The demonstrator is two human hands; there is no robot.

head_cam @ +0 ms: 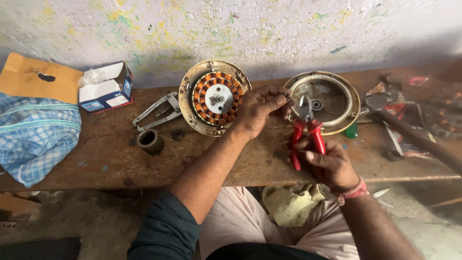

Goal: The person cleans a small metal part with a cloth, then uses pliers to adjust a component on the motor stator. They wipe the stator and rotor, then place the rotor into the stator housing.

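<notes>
left hand (260, 110) pinching a small ring (288, 97) at its fingertips | right hand (328, 161) closed around red-handled cutters (305, 130), tips near ring | bench (96, 163) underneath

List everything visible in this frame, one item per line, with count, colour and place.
stator with copper windings: 1, orange and brass, propped against wall, centre
round metal cover: 1, grey-gold, right of centre
red-handled cutters: 1, in right hand
small part: 1, dark, in left fingers
metal puller: 1, silver, left of stator
metal ring: 1, dark, bench left
cardboard box: 1, white-blue, back left
checked bag: 1, blue, far left
hammer: 1, right
bench: 1, rusty brown
yellow cloth: 1, lap
left hand: 1
right hand: 1
</notes>
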